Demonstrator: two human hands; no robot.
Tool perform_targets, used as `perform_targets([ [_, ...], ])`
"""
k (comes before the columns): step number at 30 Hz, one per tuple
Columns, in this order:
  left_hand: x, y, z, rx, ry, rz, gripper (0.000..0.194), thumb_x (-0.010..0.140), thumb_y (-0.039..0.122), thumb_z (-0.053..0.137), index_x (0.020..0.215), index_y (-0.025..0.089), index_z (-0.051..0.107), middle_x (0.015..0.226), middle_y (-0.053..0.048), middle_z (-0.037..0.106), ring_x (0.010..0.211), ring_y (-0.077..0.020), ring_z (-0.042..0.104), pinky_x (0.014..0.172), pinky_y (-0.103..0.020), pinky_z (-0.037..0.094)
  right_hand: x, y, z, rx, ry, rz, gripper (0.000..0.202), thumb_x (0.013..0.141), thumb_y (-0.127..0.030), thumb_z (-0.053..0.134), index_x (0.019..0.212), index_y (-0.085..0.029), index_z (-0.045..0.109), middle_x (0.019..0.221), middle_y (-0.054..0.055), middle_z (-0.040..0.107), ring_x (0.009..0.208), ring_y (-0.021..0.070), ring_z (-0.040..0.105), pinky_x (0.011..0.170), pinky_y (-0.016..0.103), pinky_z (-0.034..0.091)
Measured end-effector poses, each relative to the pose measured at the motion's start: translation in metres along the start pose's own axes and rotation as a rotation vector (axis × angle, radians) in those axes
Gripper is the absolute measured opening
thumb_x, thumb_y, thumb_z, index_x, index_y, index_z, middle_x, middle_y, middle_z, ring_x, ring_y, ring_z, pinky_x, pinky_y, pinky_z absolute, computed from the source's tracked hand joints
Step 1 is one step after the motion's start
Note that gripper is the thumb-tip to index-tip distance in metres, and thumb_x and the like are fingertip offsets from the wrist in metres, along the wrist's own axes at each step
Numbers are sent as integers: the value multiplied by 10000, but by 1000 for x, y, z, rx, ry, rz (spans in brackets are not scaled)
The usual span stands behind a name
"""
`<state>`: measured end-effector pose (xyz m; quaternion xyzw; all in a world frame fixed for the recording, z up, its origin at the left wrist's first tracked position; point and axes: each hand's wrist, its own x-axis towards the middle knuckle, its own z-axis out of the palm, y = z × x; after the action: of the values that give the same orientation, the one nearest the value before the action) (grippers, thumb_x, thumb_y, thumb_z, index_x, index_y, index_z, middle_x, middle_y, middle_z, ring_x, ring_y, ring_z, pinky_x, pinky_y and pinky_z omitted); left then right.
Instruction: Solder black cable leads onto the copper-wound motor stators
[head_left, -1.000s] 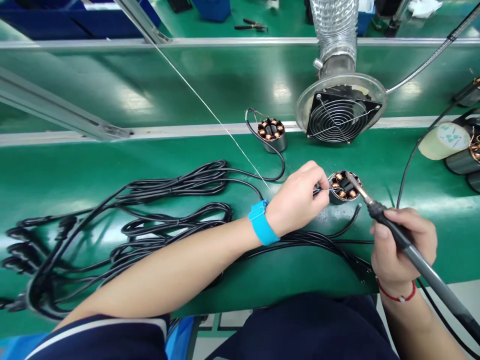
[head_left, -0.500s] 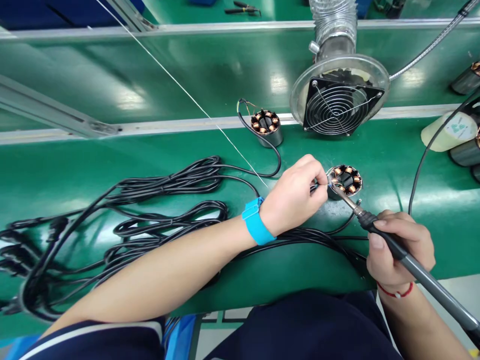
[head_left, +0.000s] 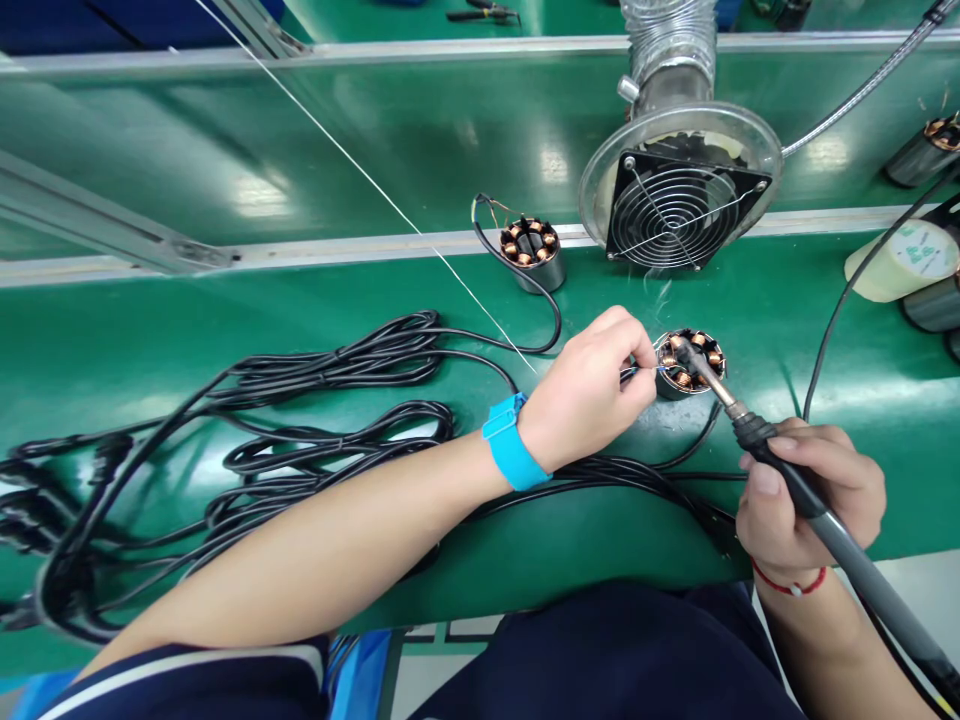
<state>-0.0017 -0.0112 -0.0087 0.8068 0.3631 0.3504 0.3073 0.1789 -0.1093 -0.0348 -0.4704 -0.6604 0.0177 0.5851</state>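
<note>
My left hand [head_left: 600, 385] is closed in a pinch on the thin wire ends of a black cable, right beside a motor stator [head_left: 679, 385] with copper windings. A blue strap [head_left: 516, 443] circles the left wrist. My right hand [head_left: 814, 495] grips a soldering iron [head_left: 795, 480] by its dark handle. The iron's tip reaches over the top of the stator, from the right; whether it touches cannot be made out. Faint smoke rises behind the stator. A second stator [head_left: 541, 265], with a cable at its leads, stands upright farther back.
Coiled black cables [head_left: 337, 365] with plugs cover the left of the green bench [head_left: 187, 315]. A fume extractor fan [head_left: 671, 215] on a duct hangs behind the stator. At the right lie a pale yellow roll [head_left: 900, 262] and more stators [head_left: 922, 155]. A thin white line crosses diagonally.
The soldering iron has moved right and slightly up, its tip leaving the wire ends for the stator's top. Smoke now shows by the fan. My left hand stays put.
</note>
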Motion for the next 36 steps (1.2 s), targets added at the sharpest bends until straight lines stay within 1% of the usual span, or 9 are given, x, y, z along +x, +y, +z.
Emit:
perform_targets([
  [6, 1, -1, 1, 34, 9, 23, 181, 765, 0, 489, 726, 177, 486, 792, -12, 534, 705, -111, 499, 646, -234, 436, 0, 0, 1, -144, -65, 23, 322, 816, -148, 671, 1125, -229, 633, 755, 7, 656, 672, 182, 629, 593, 331, 529],
  [11, 1, -1, 1, 46, 15, 48, 178, 760, -4, 490, 723, 170, 488, 798, -10, 534, 696, -102, 495, 637, -223, 427, 4, -5, 2, -113, -172, 263, 497, 927, -251, 589, 1410, -270, 473, 1055, 48, 737, 824, 210, 731, 751, 387, 612],
  [17, 1, -2, 1, 39, 9, 49, 181, 757, -7, 490, 725, 171, 486, 796, -6, 532, 706, -104, 494, 657, -227, 431, 34, -11, 6, -132, -386, 339, 398, 950, -274, 557, 1344, -295, 505, 1185, 38, 709, 1129, 202, 671, 965, 374, 565],
  [20, 1, -3, 2, 33, 13, 48, 181, 757, -8, 486, 729, 171, 487, 798, -5, 524, 717, -107, 495, 673, -234, 436, 37, -11, 10, -114, -423, 345, 454, 943, -289, 557, 1383, -283, 446, 1261, 65, 663, 1168, 206, 647, 989, 383, 547],
  [24, 3, -3, 1, -18, -7, 34, 178, 758, -6, 496, 719, 167, 486, 796, -7, 521, 737, -112, 505, 687, -245, 444, 36, -9, 13, -114, -420, 371, 410, 941, -294, 543, 1344, -281, 473, 1141, 55, 706, 1081, 204, 681, 916, 364, 566],
  [28, 10, -1, -7, -270, -135, -278, 160, 793, 48, 551, 875, 170, 489, 811, 17, 546, 577, -75, 513, 560, -232, 451, 43, 2, 14, -118, -435, 394, 386, 929, -265, 526, 1314, -277, 491, 1076, 45, 726, 1028, 209, 694, 917, 384, 553],
  [32, 21, -4, -22, -593, -466, -682, 92, 856, 140, 569, 809, 151, 491, 668, 15, 585, 436, -71, 518, 440, -207, 432, 51, 23, 23, -103, -472, 366, 459, 885, -217, 518, 1337, -272, 456, 1215, 72, 681, 1125, 238, 655, 989, 458, 505],
  [34, 25, -5, -27, -666, -472, -739, 153, 857, 137, 567, 714, 135, 511, 631, -3, 601, 410, -39, 455, 408, -168, 364, 52, 32, 30, -35, -539, 347, 487, 867, -184, 497, 1343, -270, 444, 1248, 74, 670, 1183, 237, 626, 1021, 470, 480],
  [36, 27, -5, -29, -720, -351, -763, 154, 818, 104, 583, 673, 123, 533, 637, -3, 604, 412, -13, 390, 391, -146, 284, 52, 38, 36, 14, -552, 360, 476, 854, -172, 482, 1319, -273, 456, 1186, 60, 696, 1145, 223, 640, 1003, 459, 490],
])
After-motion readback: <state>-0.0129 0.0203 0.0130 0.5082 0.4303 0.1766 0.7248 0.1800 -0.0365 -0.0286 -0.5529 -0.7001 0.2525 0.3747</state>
